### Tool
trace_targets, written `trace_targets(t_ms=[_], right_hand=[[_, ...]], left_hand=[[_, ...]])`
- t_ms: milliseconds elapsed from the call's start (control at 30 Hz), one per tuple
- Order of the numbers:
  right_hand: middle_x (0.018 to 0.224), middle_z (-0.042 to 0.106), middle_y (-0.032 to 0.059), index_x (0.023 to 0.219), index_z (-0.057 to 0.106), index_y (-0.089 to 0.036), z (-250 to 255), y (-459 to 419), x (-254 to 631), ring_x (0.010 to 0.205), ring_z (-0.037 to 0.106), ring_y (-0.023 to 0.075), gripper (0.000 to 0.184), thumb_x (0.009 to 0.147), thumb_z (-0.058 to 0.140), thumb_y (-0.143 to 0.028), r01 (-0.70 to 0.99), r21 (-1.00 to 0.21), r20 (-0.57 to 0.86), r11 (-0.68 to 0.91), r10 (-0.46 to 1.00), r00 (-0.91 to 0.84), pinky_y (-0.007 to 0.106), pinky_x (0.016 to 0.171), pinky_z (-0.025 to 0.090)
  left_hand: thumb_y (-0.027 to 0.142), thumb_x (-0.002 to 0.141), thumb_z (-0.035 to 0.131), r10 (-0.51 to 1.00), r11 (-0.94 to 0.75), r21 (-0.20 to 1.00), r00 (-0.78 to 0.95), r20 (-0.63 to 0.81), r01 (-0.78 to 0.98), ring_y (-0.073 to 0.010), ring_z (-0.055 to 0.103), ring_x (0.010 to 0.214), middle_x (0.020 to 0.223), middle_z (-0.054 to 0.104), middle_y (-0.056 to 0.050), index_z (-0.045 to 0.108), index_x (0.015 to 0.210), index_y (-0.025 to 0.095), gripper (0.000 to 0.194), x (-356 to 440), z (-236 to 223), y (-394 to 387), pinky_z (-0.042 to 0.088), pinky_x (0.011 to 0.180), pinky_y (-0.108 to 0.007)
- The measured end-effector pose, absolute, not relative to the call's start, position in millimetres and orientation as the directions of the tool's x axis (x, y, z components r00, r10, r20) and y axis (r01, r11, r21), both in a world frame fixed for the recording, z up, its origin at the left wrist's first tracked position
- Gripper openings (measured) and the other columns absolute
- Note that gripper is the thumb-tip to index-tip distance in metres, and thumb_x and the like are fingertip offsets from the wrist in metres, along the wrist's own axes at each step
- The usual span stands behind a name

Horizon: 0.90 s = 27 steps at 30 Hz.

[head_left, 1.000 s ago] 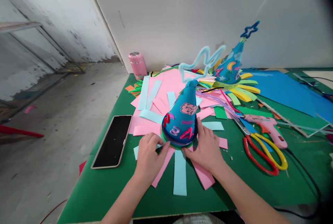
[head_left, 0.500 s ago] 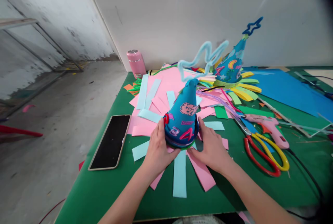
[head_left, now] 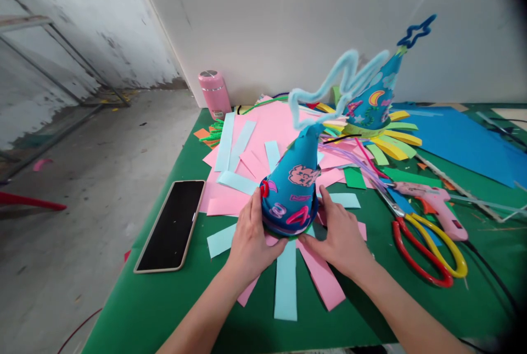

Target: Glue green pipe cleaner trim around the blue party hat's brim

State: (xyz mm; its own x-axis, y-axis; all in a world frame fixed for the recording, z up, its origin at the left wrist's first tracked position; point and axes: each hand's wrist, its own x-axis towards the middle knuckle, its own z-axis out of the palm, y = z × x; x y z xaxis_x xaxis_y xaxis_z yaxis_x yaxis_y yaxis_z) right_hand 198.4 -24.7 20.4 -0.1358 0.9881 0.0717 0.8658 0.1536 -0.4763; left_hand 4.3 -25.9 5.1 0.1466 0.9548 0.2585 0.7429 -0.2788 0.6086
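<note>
A blue cone party hat [head_left: 293,181] stands before me, with stickers on its side and a dark blue rim. From its tip rises a bent light-blue pipe cleaner [head_left: 346,77]. Pink and light-blue paper strips [head_left: 285,282] fan out flat around its base. My left hand [head_left: 251,236] is curled round the left side of the base, thumb at the front. On the other side, my right hand [head_left: 337,230] grips the base with fingers bent and thumb at the front. The fingers' far ends are partly hidden by the hat.
A second blue cone hat [head_left: 373,104] stands behind. To the right lie scissors [head_left: 428,252] and a pink glue gun [head_left: 436,203] with its cord. At left are a phone [head_left: 171,228] and a pink bottle [head_left: 214,95]. Pink paper [head_left: 267,118] and blue sheets [head_left: 457,145] cover the back.
The camera view has shifted slightly, so the things at right sit farther right. Both hands stay on the hat's base; the hat leans a little more to the right in view.
</note>
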Motion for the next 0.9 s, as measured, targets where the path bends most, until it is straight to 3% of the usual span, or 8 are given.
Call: trace_targets(t_ms=[267,500,900], right_hand=[[0.105,0.059,0.0134,0.14,0.013,-0.008,20.1,-26.0,199.1,0.099,0.05,0.0286,0.091,0.07,0.057,-0.048,0.871,-0.449,0.092,0.197,0.98,-0.174,0.044,0.08,0.037],[0.104,0.059,0.0102,0.141,0.015,-0.015,30.9,-20.7,205.6,0.093,0.052,0.0273,0.091,0.067,0.06,-0.045,0.87,-0.432,0.052,0.239,0.969,-0.241,0.037,0.07,0.04],[0.1,0.059,0.0093,0.141,0.013,-0.016,28.8,-21.2,198.7,0.094,0.053,0.0278,0.095,0.065,0.059,-0.046,0.889,-0.427,0.038,0.167,0.985,-0.167,0.041,0.073,0.039]], left_hand=[[0.028,0.063,0.068,0.956,-0.284,0.612,0.167,0.243,0.738,-0.0334,0.035,0.125,0.137,0.034,-0.018,-0.001,0.14,0.019,0.104,3.6,7.4,-27.0,0.036,0.097,-0.05],[0.028,0.066,0.067,0.966,-0.257,0.667,0.195,0.169,0.699,-0.0326,0.027,0.13,0.143,0.025,-0.018,-0.001,0.141,0.019,0.101,0.0,13.5,-27.2,0.031,0.101,-0.05],[0.027,0.064,0.067,0.959,-0.281,0.619,0.182,0.22,0.733,-0.0344,0.035,0.125,0.138,0.032,-0.019,-0.001,0.14,0.019,0.103,3.3,10.7,-26.6,0.035,0.097,-0.051]])
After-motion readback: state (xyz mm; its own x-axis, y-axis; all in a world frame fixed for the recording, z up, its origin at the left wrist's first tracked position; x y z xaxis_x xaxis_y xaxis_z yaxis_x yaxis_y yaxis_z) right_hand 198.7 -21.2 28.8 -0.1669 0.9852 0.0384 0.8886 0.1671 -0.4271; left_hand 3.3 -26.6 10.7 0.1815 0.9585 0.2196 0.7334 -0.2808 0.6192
